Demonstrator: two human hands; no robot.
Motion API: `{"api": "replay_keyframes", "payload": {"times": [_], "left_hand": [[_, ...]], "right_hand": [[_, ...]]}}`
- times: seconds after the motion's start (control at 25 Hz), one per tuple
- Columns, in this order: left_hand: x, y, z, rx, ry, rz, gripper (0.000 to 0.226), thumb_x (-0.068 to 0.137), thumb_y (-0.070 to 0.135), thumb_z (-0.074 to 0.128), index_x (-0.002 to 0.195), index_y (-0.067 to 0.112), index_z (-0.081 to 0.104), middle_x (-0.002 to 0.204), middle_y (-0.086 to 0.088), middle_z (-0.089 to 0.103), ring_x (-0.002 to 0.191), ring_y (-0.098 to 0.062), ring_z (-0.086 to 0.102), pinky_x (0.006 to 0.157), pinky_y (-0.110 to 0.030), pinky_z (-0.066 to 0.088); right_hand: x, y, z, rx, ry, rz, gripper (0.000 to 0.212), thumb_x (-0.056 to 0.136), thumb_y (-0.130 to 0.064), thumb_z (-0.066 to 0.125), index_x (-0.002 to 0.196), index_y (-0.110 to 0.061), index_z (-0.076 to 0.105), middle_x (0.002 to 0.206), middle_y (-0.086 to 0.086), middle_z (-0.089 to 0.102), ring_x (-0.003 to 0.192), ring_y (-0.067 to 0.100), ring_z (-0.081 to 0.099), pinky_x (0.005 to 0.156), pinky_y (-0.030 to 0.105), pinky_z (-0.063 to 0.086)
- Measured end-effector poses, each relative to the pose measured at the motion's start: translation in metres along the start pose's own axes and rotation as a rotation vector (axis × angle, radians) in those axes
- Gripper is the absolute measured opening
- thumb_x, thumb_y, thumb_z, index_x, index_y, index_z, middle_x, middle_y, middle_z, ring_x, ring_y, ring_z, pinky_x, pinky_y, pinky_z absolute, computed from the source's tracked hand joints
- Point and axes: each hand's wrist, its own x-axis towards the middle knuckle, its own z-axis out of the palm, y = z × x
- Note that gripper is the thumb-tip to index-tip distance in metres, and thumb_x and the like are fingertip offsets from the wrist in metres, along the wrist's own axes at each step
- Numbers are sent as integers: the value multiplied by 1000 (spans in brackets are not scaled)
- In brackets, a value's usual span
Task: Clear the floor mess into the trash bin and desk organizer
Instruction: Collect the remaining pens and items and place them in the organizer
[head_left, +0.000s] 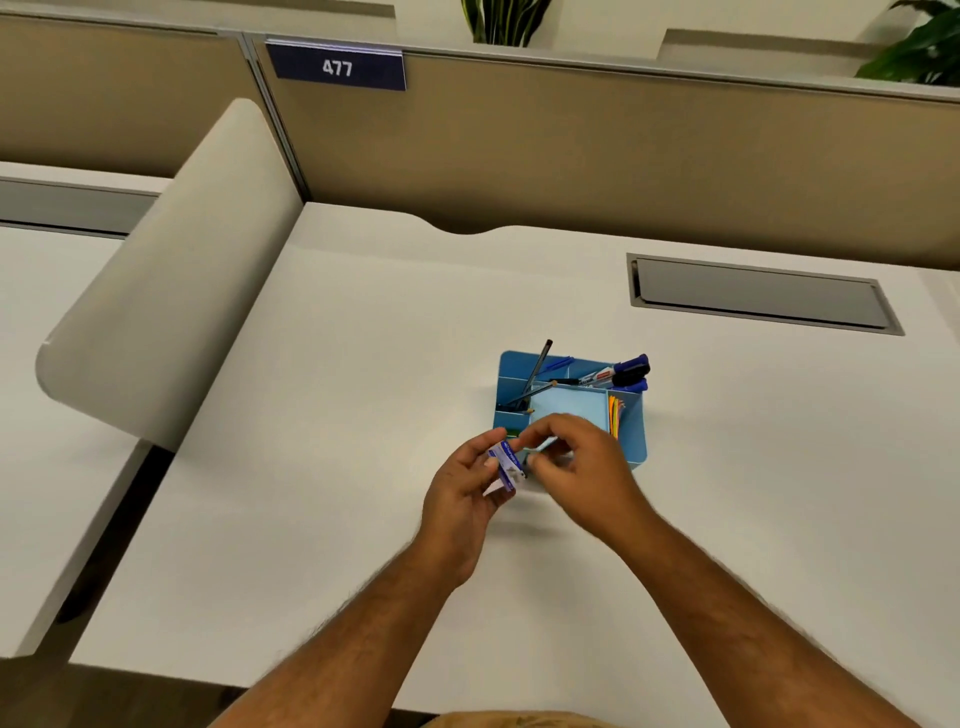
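Legible: white numerals "477" on a dark blue sign (336, 67) mounted on the partition panel. Printing on the small box (506, 464) and markers (621, 372) is unreadable.

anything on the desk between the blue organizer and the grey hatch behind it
No. In the head view the stretch of white desk between the blue organizer and the grey hatch is bare.

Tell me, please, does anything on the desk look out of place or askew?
Nothing stands out. The organizer sits upright on the desk with markers leaning out of it, and the left hand holds a small box beside it.
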Motion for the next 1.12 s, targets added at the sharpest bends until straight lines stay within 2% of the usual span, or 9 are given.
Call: {"api": "replay_keyframes", "payload": {"times": [0.12,0.24,0.36,0.48,0.56,0.72,0.88,1.0,1.12], "left_hand": [[-1,-7,8,130,1,79,34,100,6,63,132,18,66,124,-6,76,113,-25,74,88,-36,62],[-3,-10,17,248,96,122,32,94,8,73,124,21,70,113,0,80,106,-21,77,80,-29,63],[-1,-11,23,251,128,151,21,96,13,73,116,19,72,107,-3,80,101,-20,78,77,-30,64],[2,-12,26,335,278,155,9,101,25,66,109,24,71,103,-2,76,86,-16,77,70,-30,65],[3,-13,23,369,358,122,9,103,26,63,108,23,69,102,-7,71,78,-19,71,67,-30,65],[0,-12,10,358,372,47,10,105,24,59,107,20,69,101,-11,71,83,-23,71,67,-30,65],[-1,-9,2,353,368,27,12,106,22,58,107,19,69,101,-10,72,85,-23,71,68,-31,65],[0,-7,2,391,392,42,11,105,23,58,107,20,69,102,-7,71,89,-21,69,69,-30,65],[5,-2,4,430,380,92,9,104,24,60,105,24,69,107,-1,70,97,-19,67,72,-29,62]], "right_hand": [[-21,5,5,94,-107,78,36,80,-23,84,111,-33,69,107,-16,67,90,3,68,75,18,60],[-27,14,9,-2,17,50,30,85,-28,83,112,-28,71,106,-15,68,93,2,67,78,17,59],[-21,18,7,-44,162,-26,17,90,-26,77,107,-25,73,99,-13,70,91,4,65,75,18,57],[1,16,8,-257,233,-178,20,97,-25,68,115,-21,74,110,-5,73,103,12,63,85,26,55],[18,14,13,-455,140,-249,26,98,-20,67,123,-17,73,120,2,72,113,21,61,91,33,53],[34,19,33,-784,-125,-255,55,86,-8,76,137,-23,62,134,2,64,124,28,53,95,42,49],[36,22,41,-819,-143,-202,77,81,-7,79,147,-30,48,143,-2,59,131,27,47,98,47,45],[24,22,29,-713,-48,-193,53,89,-13,73,138,-30,60,139,-4,63,128,23,53,100,43,46],[-3,32,0,-443,236,-197,31,91,-15,66,119,-27,71,120,-7,70,113,17,59,90,37,53]]}}
